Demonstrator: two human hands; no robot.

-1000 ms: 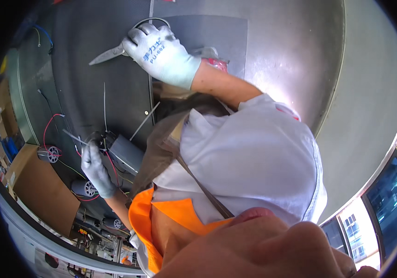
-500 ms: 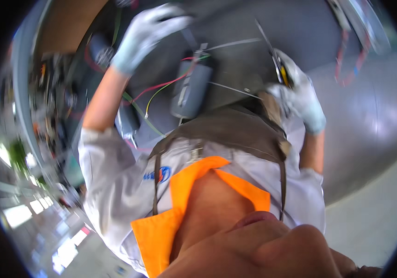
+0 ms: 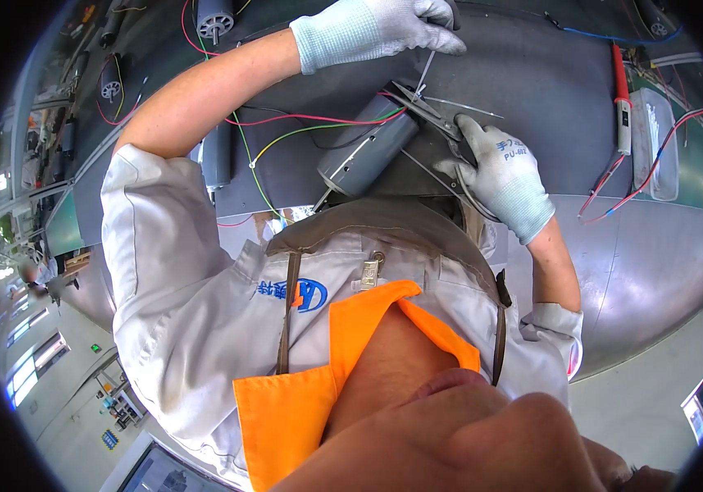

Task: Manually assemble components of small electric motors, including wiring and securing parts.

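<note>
A grey cylindrical motor [image 3: 359, 160] lies tilted on the dark bench in front of me, its shaft toward my apron. Red, green and black wires run left from its far end. My left hand [image 3: 392, 29], in a white glove, pinches the tail of a pale cable tie [image 3: 426, 72] that rises from that end. In my gloved right hand [image 3: 503, 164] are metal pliers [image 3: 433, 117], their jaws at the tie beside the wire exit. Whether the jaws touch the tie I cannot tell. Loose white strips [image 3: 470, 107] lie beside the motor.
More grey motors [image 3: 216, 18] with wires stand on the bench at the far left, and another motor [image 3: 217, 156] lies under my left forearm. To the right are a red-handled tool [image 3: 621, 78] with a cord and a clear tray [image 3: 655, 139] containing white strips.
My right hand has brought the pliers left, onto the motor's wire end. My left hand has moved right and now pinches the cable tie. The motor lies more slanted.
</note>
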